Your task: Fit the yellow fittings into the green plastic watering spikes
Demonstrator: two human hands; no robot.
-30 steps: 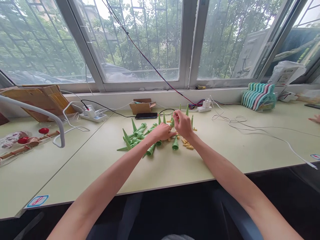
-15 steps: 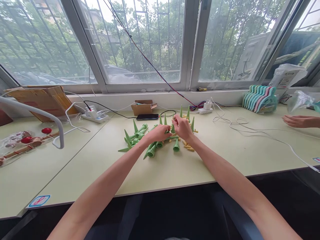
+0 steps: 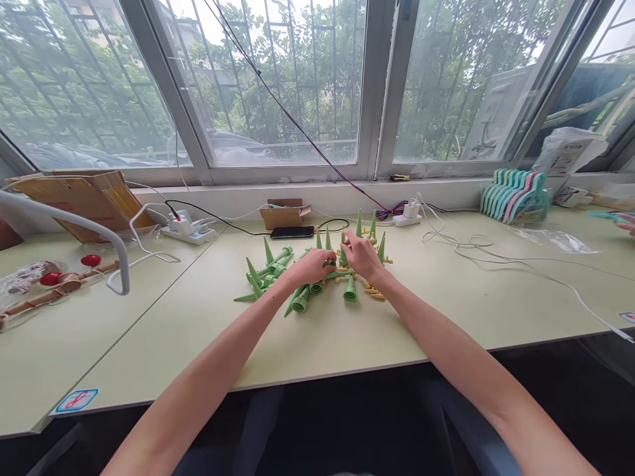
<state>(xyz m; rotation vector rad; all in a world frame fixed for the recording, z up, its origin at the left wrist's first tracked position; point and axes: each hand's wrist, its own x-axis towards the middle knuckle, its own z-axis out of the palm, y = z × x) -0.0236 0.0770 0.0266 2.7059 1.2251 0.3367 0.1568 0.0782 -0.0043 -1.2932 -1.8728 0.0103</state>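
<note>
My left hand [image 3: 315, 266] is closed, fingers curled round a green plastic watering spike, of which only a dark green part [image 3: 330, 262] shows. Close by, my right hand [image 3: 362, 255] has thumb and fingers pinched together; what they hold is hidden. A green spike [image 3: 343, 254] stands upright at its fingertips; touching or not, I cannot tell. Another green spike [image 3: 350, 289] lies with its threaded open end facing me. More green spikes [image 3: 272, 268] lie heaped to the left. Small yellow plastic valves [image 3: 376, 291] are scattered under and beside my right hand. Several spikes [image 3: 373, 228] stand upright behind it.
A phone [image 3: 292, 232] and a small cardboard box [image 3: 285, 213] sit behind the heap. White cables [image 3: 479, 248] trail across the right side. Teal and pink hangers [image 3: 516, 196] stand at the back right. Another person's hand [image 3: 628, 221] shows at the right edge. A white metal tube [image 3: 122, 264] juts in at left.
My hands have barely moved over the heap. At the far right, the other person's hand has shifted toward the edge, and a clear plastic wrapper now lies on the table there.
</note>
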